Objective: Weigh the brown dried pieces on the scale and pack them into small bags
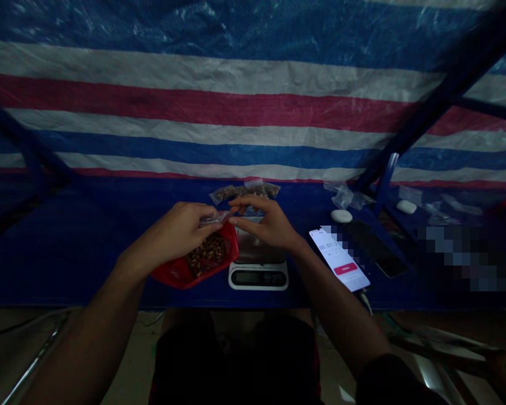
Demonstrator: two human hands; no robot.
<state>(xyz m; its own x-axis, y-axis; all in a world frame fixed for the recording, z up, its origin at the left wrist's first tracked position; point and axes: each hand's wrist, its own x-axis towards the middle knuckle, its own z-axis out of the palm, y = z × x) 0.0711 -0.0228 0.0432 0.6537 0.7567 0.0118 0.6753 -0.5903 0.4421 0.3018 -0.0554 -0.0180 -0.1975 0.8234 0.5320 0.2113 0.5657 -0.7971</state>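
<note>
My left hand [181,230] and my right hand [265,222] meet above the table, both pinching a small clear plastic bag [214,218] between their fingertips. Under my left hand lies a red bag [181,275], open and filled with brown seeds [206,256]. A small white digital scale [258,275] stands just below my right hand. Behind my hands lie a few small clear bags of brown seeds [247,191].
A phone [339,260] with a lit screen lies right of the scale, with a dark phone [379,253] beside it. Empty clear bags [346,196] and two white oval objects [341,216] lie further right. The table has a blue covering [67,253]; a striped tarp [236,101] hangs behind.
</note>
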